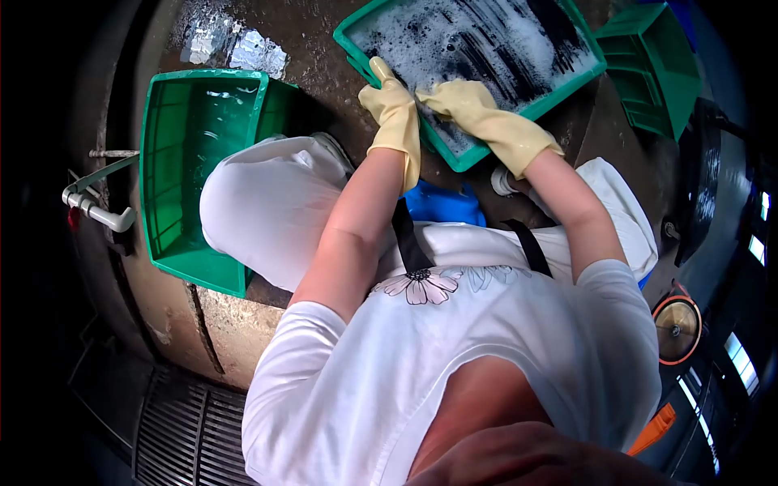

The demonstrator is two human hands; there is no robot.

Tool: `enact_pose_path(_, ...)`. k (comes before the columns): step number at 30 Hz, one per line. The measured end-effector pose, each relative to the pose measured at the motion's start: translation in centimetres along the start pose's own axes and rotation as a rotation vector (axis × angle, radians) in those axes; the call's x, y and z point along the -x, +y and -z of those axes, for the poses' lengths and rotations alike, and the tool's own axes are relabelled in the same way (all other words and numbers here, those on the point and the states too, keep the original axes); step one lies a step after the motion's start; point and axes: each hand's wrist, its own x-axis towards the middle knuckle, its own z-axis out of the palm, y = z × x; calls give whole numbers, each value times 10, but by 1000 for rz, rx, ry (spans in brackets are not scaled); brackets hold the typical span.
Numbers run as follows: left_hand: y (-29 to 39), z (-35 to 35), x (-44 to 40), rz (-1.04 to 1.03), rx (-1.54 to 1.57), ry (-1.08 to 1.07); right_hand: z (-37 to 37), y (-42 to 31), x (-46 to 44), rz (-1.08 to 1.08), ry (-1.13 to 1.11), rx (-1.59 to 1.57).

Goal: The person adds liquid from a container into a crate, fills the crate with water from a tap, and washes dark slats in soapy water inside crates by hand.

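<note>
Suds and dark streaks fill a green tub [531, 109] at the top of the view. My left hand [391, 104], in a pale yellow rubber glove, is at the tub's near left edge, its fingers curled round the rim and one digit pointing up along it. My right hand [474, 109], in a matching glove, reaches over the near edge beside the left one. Its fingers are bent together at the suds; whatever they hold is hidden.
A green bin [259, 105] with clear liquid stands at the left, near white piping [101, 212]. Another green crate [668, 73] is at the upper right. Something blue [446, 204] shows between my legs. A floor grate [190, 433] lies lower left, an orange-rimmed wheel [677, 329] right.
</note>
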Motion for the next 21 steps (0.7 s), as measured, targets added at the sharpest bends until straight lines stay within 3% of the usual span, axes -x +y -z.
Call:
enact_pose_path(3, -1, 2, 1, 8, 11, -11, -32, 12, -16, 124, 177, -40)
enact_pose_path(5, 0, 3, 0, 7, 13, -27, -40, 24, -26, 348, 444, 200)
enact_pose_path(6, 1, 3, -1, 21, -36, -27, -45, 34, -35, 348, 451, 201)
enact_pose_path(8, -2, 1, -4, 33, -80, -30, -49, 60, -47, 513, 560, -467)
enact_pose_path(9, -5, -2, -8, 34, -78, -17, -49, 74, -43, 441, 309, -1068)
enact_pose_path(11, -12, -6, -11, 43, -82, -16, -26, 80, 0, 408, 374, -1253)
enact_pose_path(15, -3, -1, -6, 70, -52, -58, 1, 89, 79, 330, 344, -1288)
enact_pose_path(21, -8, -4, -6, 28, -71, 9, -42, 120, 131, 244, -350, -1148)
